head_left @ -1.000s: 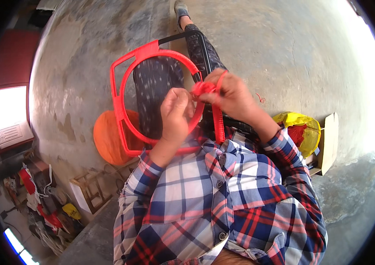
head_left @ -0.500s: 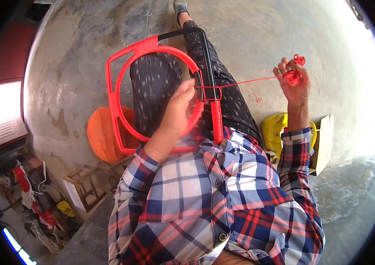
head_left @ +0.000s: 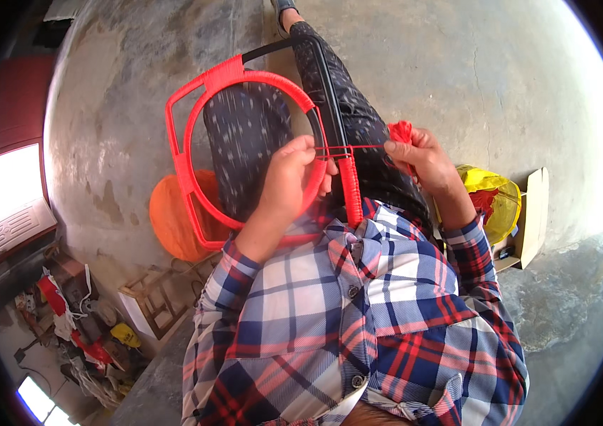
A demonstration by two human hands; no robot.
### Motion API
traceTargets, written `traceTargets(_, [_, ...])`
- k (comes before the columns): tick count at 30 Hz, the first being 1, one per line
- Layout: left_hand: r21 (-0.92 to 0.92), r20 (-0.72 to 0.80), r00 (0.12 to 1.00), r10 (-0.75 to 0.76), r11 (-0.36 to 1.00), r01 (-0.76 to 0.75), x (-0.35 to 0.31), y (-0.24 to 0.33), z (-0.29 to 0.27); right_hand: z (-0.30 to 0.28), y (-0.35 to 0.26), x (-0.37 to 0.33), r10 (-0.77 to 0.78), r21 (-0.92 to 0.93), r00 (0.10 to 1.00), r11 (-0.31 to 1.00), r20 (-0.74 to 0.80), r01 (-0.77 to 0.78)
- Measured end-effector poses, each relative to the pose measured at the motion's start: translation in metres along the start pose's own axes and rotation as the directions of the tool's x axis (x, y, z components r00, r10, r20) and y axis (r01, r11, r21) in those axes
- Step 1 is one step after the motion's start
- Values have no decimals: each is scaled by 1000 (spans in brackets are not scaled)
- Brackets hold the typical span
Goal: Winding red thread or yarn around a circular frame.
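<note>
A frame [head_left: 185, 172] with an inner ring rests across my lap, mostly wrapped in red cord. Its top right corner and part of the right side are bare black metal. Closed around the right part of the ring is my left hand [head_left: 287, 177], its thumb near the edge of the wrapping and some fingers hidden behind the ring. My right hand [head_left: 426, 160] pinches a bundle of red cord [head_left: 401, 132] to the right of the frame. From there a taut red strand [head_left: 367, 147] runs left across the bare right bar to the ring.
An orange round object [head_left: 174, 220] lies left of my legs. On my right are a yellow bag [head_left: 504, 206] with red material inside and an open cardboard box [head_left: 533, 216]. At lower left stand a wooden frame [head_left: 163, 302] and a cluttered pile [head_left: 81, 330].
My right hand has come down and left toward the frame with the cord bundle, shortening the strand between them. The left hand stays on the ring; the frame has shifted slightly left.
</note>
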State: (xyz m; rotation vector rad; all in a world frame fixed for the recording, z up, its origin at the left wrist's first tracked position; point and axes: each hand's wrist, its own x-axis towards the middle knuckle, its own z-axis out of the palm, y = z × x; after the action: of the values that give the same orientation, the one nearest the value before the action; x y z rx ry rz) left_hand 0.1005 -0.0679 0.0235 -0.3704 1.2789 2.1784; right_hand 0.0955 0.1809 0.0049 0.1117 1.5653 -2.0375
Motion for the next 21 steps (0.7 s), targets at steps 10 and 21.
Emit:
traceTargets(10, [-58,-37,996,-82,995,80,-2,-7,-11,17,-1,-27,22,-43,994,999,-109,-27])
traceTargets(21, [14,-70,997,-42,999,43,-4,-6,-7,25,11,-46,68,-138,997,988,26,-64])
